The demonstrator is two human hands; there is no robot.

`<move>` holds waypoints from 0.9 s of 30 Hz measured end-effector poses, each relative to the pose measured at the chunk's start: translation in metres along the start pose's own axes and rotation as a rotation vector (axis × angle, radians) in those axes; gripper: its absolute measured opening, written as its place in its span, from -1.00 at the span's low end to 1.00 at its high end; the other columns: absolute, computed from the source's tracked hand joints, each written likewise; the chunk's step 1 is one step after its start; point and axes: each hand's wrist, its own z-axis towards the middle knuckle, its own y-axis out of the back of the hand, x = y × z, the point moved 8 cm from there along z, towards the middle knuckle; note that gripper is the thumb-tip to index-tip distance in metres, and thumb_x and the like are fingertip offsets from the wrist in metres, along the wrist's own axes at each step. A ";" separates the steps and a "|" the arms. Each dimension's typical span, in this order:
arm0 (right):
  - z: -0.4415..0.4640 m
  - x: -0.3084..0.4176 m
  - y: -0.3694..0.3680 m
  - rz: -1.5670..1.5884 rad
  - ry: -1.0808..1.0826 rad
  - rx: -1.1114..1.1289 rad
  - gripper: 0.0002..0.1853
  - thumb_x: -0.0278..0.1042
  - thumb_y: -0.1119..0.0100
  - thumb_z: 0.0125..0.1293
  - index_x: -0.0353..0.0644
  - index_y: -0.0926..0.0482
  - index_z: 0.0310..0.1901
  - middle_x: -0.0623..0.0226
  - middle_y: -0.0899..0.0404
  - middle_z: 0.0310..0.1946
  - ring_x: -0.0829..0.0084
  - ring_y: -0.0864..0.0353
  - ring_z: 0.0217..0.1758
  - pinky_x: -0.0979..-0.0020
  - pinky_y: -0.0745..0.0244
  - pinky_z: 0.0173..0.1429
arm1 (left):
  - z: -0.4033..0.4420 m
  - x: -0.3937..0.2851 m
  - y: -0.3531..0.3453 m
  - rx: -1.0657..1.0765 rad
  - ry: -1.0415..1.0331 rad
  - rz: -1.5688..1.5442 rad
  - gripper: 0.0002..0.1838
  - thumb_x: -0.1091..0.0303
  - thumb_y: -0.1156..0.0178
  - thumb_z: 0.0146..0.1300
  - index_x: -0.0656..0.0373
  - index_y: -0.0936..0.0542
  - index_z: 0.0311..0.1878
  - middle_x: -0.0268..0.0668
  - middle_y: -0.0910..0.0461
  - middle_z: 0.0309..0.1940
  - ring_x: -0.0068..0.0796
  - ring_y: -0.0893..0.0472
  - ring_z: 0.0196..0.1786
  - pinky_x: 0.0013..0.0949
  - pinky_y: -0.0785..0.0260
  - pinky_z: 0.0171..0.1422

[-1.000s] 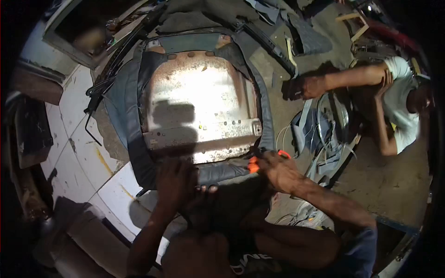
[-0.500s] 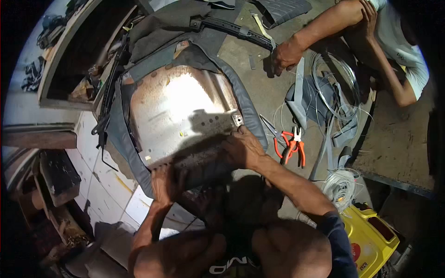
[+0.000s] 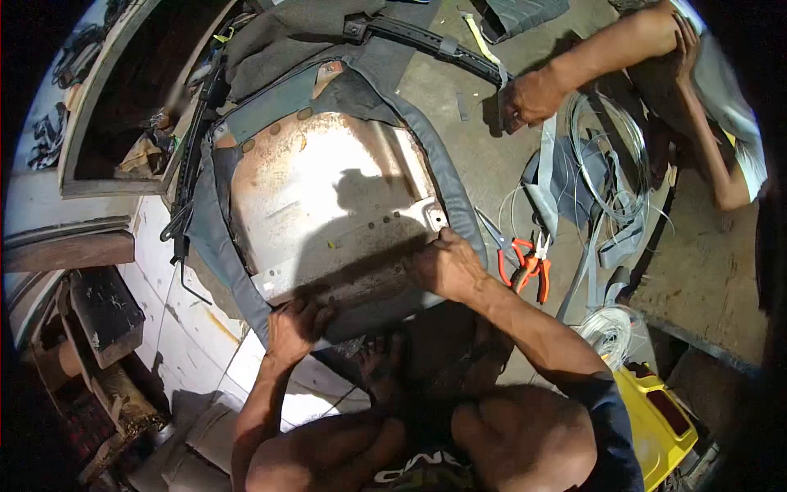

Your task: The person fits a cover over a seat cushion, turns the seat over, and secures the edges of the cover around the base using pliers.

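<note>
Between the bent knees (image 3: pixel 533 443) of the person, the left hand (image 3: pixel 293 330) curls its fingers narrowly over the near left edge of a seat (image 3: pixel 455 193), holding the rim, while the right hand (image 3: pixel 447 266) rests at the near right, its fingers bent inward; shadow hides their tips, so whether they close on anything cannot be told. The work in hand looks like steadying the seat from both near corners, and any shift of it would call for the two hands to move together, without snagging the loose cover. The seat lies on the floor in front of the person, underside up: a rusty metal plate (image 3: pixel 287 197), brightly lit toward the far side and shadowed nearer, framed by a dark grey cover (image 3: pixel 246 287) folded around the edge, with a small bracket (image 3: pixel 435 216) near the right hand. To the right lie a yellow case (image 3: pixel 648 418), a coil of pale line (image 3: pixel 608 332), and, just beside the seat, pliers (image 3: pixel 539 266) and a cutting tool (image 3: pixel 501 269), both red-handled. Farther off are grey strips (image 3: pixel 548 176) and a wire loop (image 3: pixel 579 164); beyond, a second person's hand (image 3: pixel 533 100) reaches down by the end of a black rail (image 3: pixel 426 45), close to dark cloth (image 3: pixel 287 41).
</note>
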 end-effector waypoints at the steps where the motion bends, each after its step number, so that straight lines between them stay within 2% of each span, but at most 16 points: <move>1: -0.001 0.003 0.000 0.030 -0.010 0.014 -0.91 -0.24 -0.37 0.10 0.02 -0.72 -0.36 0.42 -0.59 -0.54 0.29 -0.60 -0.38 0.23 -0.38 -0.04 | -0.005 -0.001 0.000 0.011 0.052 -0.028 -0.79 0.18 -0.40 0.28 0.11 -0.75 -0.17 -0.13 -0.67 -0.36 -0.05 -0.69 -0.36 -0.06 -0.49 -0.31; 3: 0.000 0.000 0.006 0.033 -0.019 0.004 -0.92 -0.24 -0.37 0.10 0.02 -0.70 -0.38 0.42 -0.59 -0.54 0.29 -0.61 -0.36 0.23 -0.40 -0.03 | -0.001 -0.009 0.003 0.003 0.075 -0.047 -0.77 0.19 -0.39 0.29 0.12 -0.75 -0.12 -0.13 -0.68 -0.31 -0.07 -0.70 -0.28 -0.09 -0.50 -0.24; 5: 0.000 0.001 0.006 0.009 -0.042 0.063 -0.83 -0.22 -0.31 0.14 -0.04 -0.74 -0.25 0.25 -0.65 -0.27 0.23 -0.60 -0.21 0.19 -0.46 0.05 | 0.000 -0.022 0.010 -0.022 0.036 0.184 -0.74 0.23 -0.37 0.30 0.16 -0.75 -0.03 -0.13 -0.67 -0.24 -0.12 -0.67 -0.13 -0.10 -0.44 -0.02; 6: 0.000 0.002 0.005 0.003 -0.056 0.088 -0.78 -0.22 -0.28 0.17 -0.07 -0.76 -0.19 0.16 -0.68 -0.14 0.20 -0.59 -0.13 0.17 -0.48 0.09 | 0.001 -0.025 0.011 -0.022 0.011 0.197 -0.74 0.23 -0.37 0.30 0.16 -0.75 -0.03 -0.13 -0.67 -0.24 -0.12 -0.67 -0.13 -0.10 -0.44 -0.02; 7: -0.004 0.007 0.006 -0.036 -0.051 0.104 -0.64 -0.22 -0.26 0.21 -0.07 -0.72 0.04 0.23 -0.68 0.06 0.24 -0.61 0.07 0.16 -0.47 0.23 | -0.004 -0.026 0.008 -0.021 -0.030 0.330 -0.72 0.24 -0.36 0.30 0.17 -0.73 0.00 -0.14 -0.67 -0.23 -0.12 -0.64 -0.10 -0.09 -0.38 0.03; 8: -0.005 0.014 0.016 -0.031 -0.061 0.088 -0.64 -0.22 -0.26 0.21 -0.07 -0.72 0.04 0.23 -0.68 0.06 0.24 -0.61 0.07 0.16 -0.47 0.23 | -0.006 -0.024 0.003 -0.025 -0.069 0.461 -0.70 0.26 -0.35 0.30 0.17 -0.72 0.03 -0.16 -0.67 -0.21 -0.13 -0.62 -0.07 -0.08 -0.33 0.08; 10: -0.016 0.047 0.040 -0.267 0.097 0.015 -0.63 -0.16 -0.34 0.17 -0.10 -0.68 0.00 0.23 -0.66 0.04 0.27 -0.61 0.20 0.09 -0.48 0.34 | -0.009 -0.017 -0.006 -0.013 -0.053 0.437 -0.76 0.27 -0.32 0.32 0.15 -0.71 -0.01 -0.16 -0.65 -0.23 -0.09 -0.61 -0.12 -0.02 -0.32 0.04; 11: -0.029 0.050 0.026 -0.005 0.016 0.266 -0.35 -0.09 -0.18 0.33 -0.15 -0.46 0.43 0.17 -0.43 0.46 0.20 -0.32 0.58 0.00 -0.10 0.68 | -0.004 -0.020 -0.006 0.014 0.005 0.413 -0.78 0.28 -0.32 0.32 0.14 -0.70 -0.04 -0.16 -0.65 -0.22 -0.08 -0.60 -0.11 -0.01 -0.32 0.05; 12: -0.040 0.041 0.026 -0.002 0.005 0.256 -0.35 -0.09 -0.18 0.33 -0.15 -0.46 0.43 0.17 -0.43 0.46 0.20 -0.32 0.58 0.00 -0.10 0.68 | -0.002 -0.023 -0.008 0.049 0.064 0.387 -0.80 0.28 -0.32 0.32 0.13 -0.69 -0.07 -0.15 -0.65 -0.20 -0.07 -0.60 -0.10 0.00 -0.32 0.06; 15: -0.056 0.033 0.023 -0.033 0.126 0.245 -0.36 -0.06 -0.07 0.39 -0.11 -0.39 0.46 0.15 -0.34 0.51 0.20 -0.27 0.61 -0.03 0.12 0.76 | 0.004 -0.036 -0.005 0.020 0.091 0.393 -0.83 0.28 -0.32 0.32 0.12 -0.68 -0.11 -0.14 -0.64 -0.20 -0.06 -0.60 -0.09 0.01 -0.33 0.06; 18: -0.060 0.032 0.003 -0.202 0.171 0.296 -0.36 -0.05 -0.07 0.37 -0.10 -0.39 0.44 0.17 -0.36 0.50 0.20 -0.28 0.60 -0.07 0.11 0.76 | 0.005 -0.053 -0.005 -0.035 0.138 0.393 -0.82 0.31 -0.30 0.34 0.13 -0.69 -0.06 -0.10 -0.62 -0.20 -0.04 -0.60 -0.10 0.01 -0.33 0.05; 20: -0.063 0.029 -0.003 -0.168 0.187 0.271 -0.38 -0.07 -0.07 0.36 -0.10 -0.41 0.43 0.18 -0.37 0.49 0.20 -0.30 0.59 -0.09 0.07 0.75 | 0.002 -0.078 -0.006 -0.120 0.060 0.191 -0.72 0.28 -0.26 0.36 0.17 -0.68 0.05 -0.03 -0.62 -0.11 0.02 -0.60 -0.01 0.07 -0.34 0.09; 21: -0.062 0.028 -0.001 -0.134 0.209 0.252 -0.39 -0.09 -0.07 0.34 -0.09 -0.42 0.41 0.20 -0.39 0.48 0.20 -0.33 0.57 -0.11 0.03 0.73 | 0.002 -0.083 -0.020 -0.173 -0.011 -0.173 -0.60 0.21 -0.24 0.36 0.22 -0.64 0.18 -0.02 -0.61 0.02 0.08 -0.57 0.09 0.11 -0.36 0.15; 22: -0.063 0.029 -0.002 -0.138 0.208 0.257 -0.39 -0.09 -0.07 0.34 -0.09 -0.42 0.41 0.20 -0.39 0.48 0.20 -0.33 0.57 -0.11 0.03 0.73 | -0.001 -0.083 -0.031 -0.175 -0.012 -0.180 -0.60 0.21 -0.24 0.36 0.22 -0.64 0.18 -0.02 -0.61 0.02 0.08 -0.57 0.09 0.11 -0.36 0.15; 24: -0.056 0.033 0.009 -0.137 0.181 0.279 -0.27 -0.07 -0.26 0.16 -0.03 -0.43 0.41 0.23 -0.42 0.46 0.22 -0.41 0.52 -0.11 -0.09 0.69 | 0.007 -0.124 -0.041 -0.164 -0.245 0.155 -0.51 0.11 -0.26 0.35 0.24 -0.60 0.23 -0.01 -0.61 0.08 0.10 -0.58 0.09 0.10 -0.38 0.19; 27: -0.053 0.038 0.013 -0.162 0.164 0.276 -0.28 -0.05 -0.32 0.12 -0.10 -0.50 0.35 0.16 -0.45 0.42 0.20 -0.41 0.52 -0.13 -0.09 0.68 | 0.002 -0.119 -0.053 -0.143 -0.265 0.229 -0.40 0.03 -0.21 0.36 0.25 -0.57 0.33 0.02 -0.60 0.13 0.11 -0.58 0.11 0.11 -0.39 0.27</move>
